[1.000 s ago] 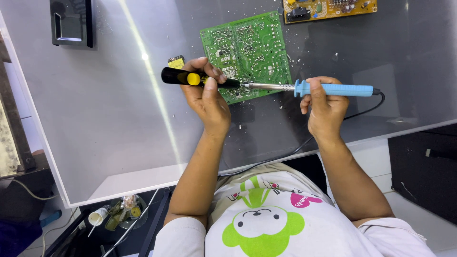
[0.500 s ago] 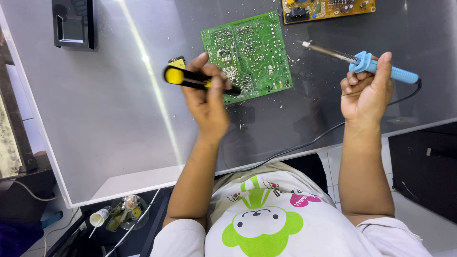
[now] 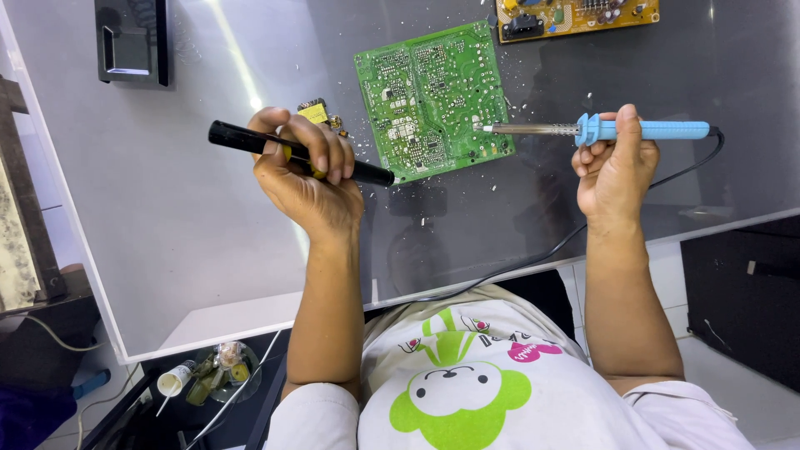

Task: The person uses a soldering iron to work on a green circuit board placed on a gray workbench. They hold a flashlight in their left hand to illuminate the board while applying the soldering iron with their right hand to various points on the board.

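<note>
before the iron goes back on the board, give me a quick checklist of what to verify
1. Right hand grips the blue soldering iron by its handle: ok.
2. Iron tip over the green circuit board, at its right edge: ok; contact cannot tell.
3. Left hand holds the black and yellow desoldering pump: ok.
4. Pump nozzle at the board's lower edge, away from the iron tip: not ok.
5. Iron cord trails off the table edge, free of the board: ok.
6. Solder bits scattered around the board: not ok.

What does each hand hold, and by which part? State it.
Left hand: black pump, gripped mid-barrel. Right hand: soldering iron, held by its blue handle.
</note>
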